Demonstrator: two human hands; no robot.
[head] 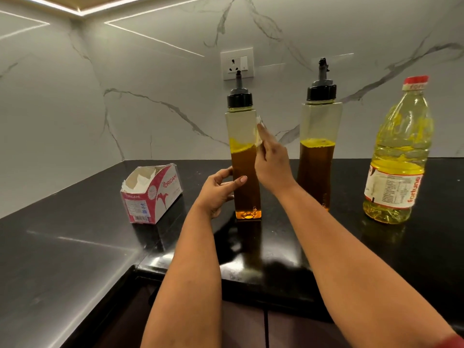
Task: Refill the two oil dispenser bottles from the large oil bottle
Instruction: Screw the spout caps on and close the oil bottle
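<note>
On the black surface (326,247) both dispenser bottles (244,156) (317,151) stand capped and part full. Left hand (221,188) grips the nearer one low; right hand (270,159) touches it, fingers straight. Large oil bottle (399,156) waits untouched; no refilling begun, I judge.

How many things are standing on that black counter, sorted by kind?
Tall square clear dispenser bottles with black pourer caps: 2
Large clear plastic oil bottle with red cap: 1
Red-and-white cardboard tissue box: 1
Total: 4
</note>
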